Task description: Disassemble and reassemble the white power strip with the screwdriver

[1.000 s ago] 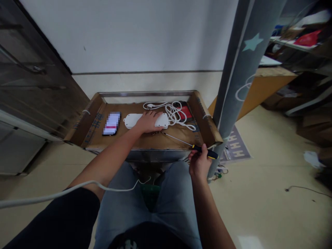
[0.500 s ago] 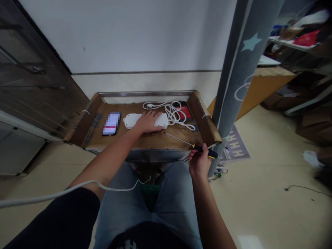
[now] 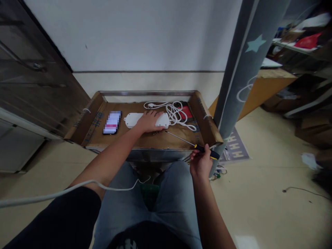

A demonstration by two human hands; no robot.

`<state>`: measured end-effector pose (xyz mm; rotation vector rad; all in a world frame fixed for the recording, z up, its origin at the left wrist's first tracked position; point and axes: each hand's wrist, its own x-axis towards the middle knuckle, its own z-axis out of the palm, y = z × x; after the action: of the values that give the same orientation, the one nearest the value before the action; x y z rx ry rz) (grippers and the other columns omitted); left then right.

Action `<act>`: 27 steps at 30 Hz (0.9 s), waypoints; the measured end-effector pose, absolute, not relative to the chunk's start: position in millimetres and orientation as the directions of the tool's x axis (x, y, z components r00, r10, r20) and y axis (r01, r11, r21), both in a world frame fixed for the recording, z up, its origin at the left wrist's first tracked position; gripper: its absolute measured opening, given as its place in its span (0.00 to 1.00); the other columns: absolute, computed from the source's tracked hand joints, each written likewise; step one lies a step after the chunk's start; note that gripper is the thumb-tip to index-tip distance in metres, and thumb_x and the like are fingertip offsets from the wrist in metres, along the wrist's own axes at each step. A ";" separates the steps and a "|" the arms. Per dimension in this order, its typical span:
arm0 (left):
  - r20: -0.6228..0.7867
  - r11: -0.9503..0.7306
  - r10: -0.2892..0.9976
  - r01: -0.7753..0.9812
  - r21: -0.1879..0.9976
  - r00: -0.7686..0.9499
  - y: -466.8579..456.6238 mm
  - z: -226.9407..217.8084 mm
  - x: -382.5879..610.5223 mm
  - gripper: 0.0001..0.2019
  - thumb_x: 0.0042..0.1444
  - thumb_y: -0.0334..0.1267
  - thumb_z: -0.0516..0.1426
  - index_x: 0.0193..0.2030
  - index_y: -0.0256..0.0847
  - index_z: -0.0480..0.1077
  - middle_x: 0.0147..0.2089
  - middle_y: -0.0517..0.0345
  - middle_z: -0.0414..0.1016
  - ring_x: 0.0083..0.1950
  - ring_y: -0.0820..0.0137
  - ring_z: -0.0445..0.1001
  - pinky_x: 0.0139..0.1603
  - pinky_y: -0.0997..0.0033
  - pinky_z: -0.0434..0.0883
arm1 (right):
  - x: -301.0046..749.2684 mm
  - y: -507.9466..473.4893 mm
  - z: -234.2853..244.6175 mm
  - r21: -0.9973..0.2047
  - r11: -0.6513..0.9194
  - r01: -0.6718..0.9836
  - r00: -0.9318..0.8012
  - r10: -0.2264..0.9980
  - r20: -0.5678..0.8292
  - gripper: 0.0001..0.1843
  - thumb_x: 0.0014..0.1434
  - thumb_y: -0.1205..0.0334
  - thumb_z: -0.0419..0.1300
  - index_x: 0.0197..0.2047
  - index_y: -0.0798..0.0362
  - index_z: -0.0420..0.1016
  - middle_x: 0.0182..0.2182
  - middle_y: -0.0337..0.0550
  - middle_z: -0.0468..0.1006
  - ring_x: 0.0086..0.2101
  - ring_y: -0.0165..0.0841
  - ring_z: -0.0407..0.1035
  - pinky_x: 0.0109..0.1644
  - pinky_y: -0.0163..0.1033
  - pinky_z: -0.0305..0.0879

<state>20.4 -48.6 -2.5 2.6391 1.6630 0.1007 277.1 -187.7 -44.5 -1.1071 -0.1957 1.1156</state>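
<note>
A white power strip [image 3: 132, 120] lies face down, with screw holes along its upper side, in a shallow cardboard-lined tray [image 3: 124, 141]. My left hand [image 3: 150, 121] is laid across its right half, fingers curled over the far edge and thumb at the near side. Its white cord [image 3: 172, 112] is coiled at the right end. Between the fingers of my right hand [image 3: 201, 160] is a screwdriver [image 3: 204, 150] with a black and yellow handle. The shaft points left, its tip just off the strip's near right corner. Several tiny screws [image 3: 156, 132] lie by the near edge.
A phone [image 3: 112, 122] with a lit screen lies left of the strip. Under the cord sits a red and black object [image 3: 184, 112]. A grey post [image 3: 240, 76] stands close at the tray's right corner. A white cable [image 3: 77, 185] crosses over my left arm.
The screwdriver's tip has shifted slightly to the right, away from the small screws. My left hand keeps its place on the power strip. The whole view has swung a little.
</note>
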 end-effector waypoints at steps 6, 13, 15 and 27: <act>0.054 -0.449 0.893 0.891 0.067 0.446 -47.4 -5.1 20.2 0.46 0.65 0.68 0.52 0.81 0.41 0.52 0.75 0.36 0.64 0.74 0.43 0.63 0.74 0.44 0.58 | 276.1 -188.2 -40.2 -0.778 0.005 -0.628 0.474 0.796 -0.377 0.34 0.47 0.36 0.73 0.40 0.54 0.65 0.20 0.29 0.68 0.20 0.22 0.62 0.21 0.29 0.55; 0.258 -0.540 0.832 0.824 0.170 0.492 -55.9 1.3 7.2 0.34 0.62 0.53 0.61 0.73 0.44 0.66 0.76 0.45 0.64 0.76 0.52 0.61 0.79 0.49 0.57 | 275.5 -187.3 -36.8 -0.768 0.006 -0.640 0.471 0.793 -0.386 0.27 0.58 0.40 0.68 0.39 0.55 0.64 0.22 0.30 0.68 0.20 0.21 0.61 0.22 0.27 0.55; 0.376 -0.516 0.828 0.828 0.218 0.417 -74.8 2.4 8.2 0.24 0.62 0.48 0.61 0.63 0.42 0.74 0.68 0.44 0.71 0.71 0.52 0.66 0.74 0.49 0.62 | 275.7 -186.8 -35.5 -0.761 0.003 -0.649 0.466 0.792 -0.395 0.26 0.62 0.41 0.67 0.39 0.55 0.64 0.22 0.31 0.68 0.21 0.20 0.61 0.23 0.27 0.55; 0.115 -0.109 0.993 0.704 0.702 0.038 -126.6 -23.8 74.4 0.19 0.63 0.42 0.66 0.57 0.38 0.77 0.35 0.58 0.81 0.35 0.70 0.76 0.41 0.70 0.68 | 272.6 -187.1 -28.5 -0.719 -0.030 -0.694 0.426 0.789 -0.444 0.20 0.69 0.47 0.61 0.39 0.56 0.65 0.23 0.31 0.67 0.21 0.19 0.60 0.23 0.25 0.53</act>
<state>74.4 -126.6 -23.8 1.8629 1.7085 0.8304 272.6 -187.1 -28.5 -1.0711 -0.1100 1.1907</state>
